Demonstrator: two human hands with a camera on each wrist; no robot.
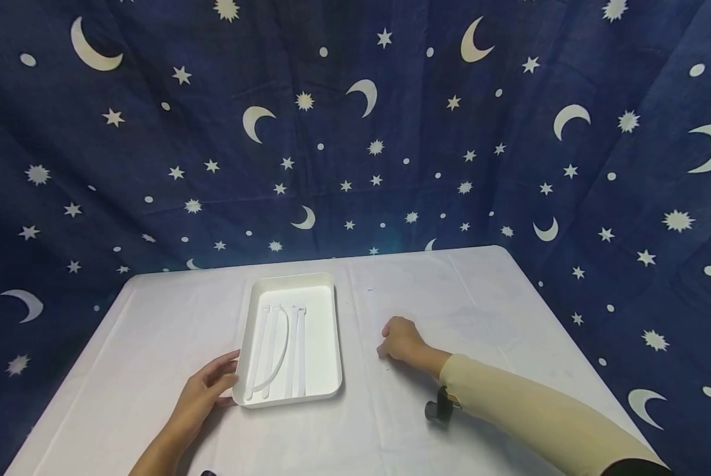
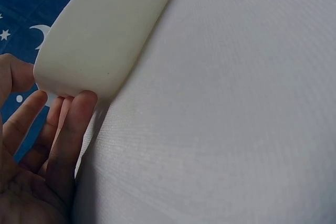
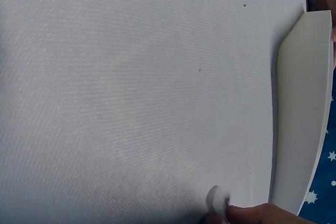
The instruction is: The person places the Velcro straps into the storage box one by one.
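Note:
A white rectangular tray (image 1: 322, 337) lies on the table, left of centre. Several slender white sticks (image 1: 301, 350) with small heads lie lengthwise in it, along with a curved white strip (image 1: 285, 340). At the tray's near left corner, my left hand (image 1: 198, 395) touches the outer wall with extended fingers (image 2: 79, 111). To the right of the tray, my right hand (image 1: 404, 340) is low over the tabletop with its fingers bent. The right wrist view shows it pinching a small, curved white piece (image 3: 217, 198); most of that hand is out of frame there.
White cloth covers the table (image 1: 439, 423). Behind it and along the sides hangs a dark blue curtain (image 1: 332, 119) with moons and stars. A black wrist device (image 1: 441, 405) sits under my right sleeve (image 1: 522, 396). Tiny dark specks dot the cloth.

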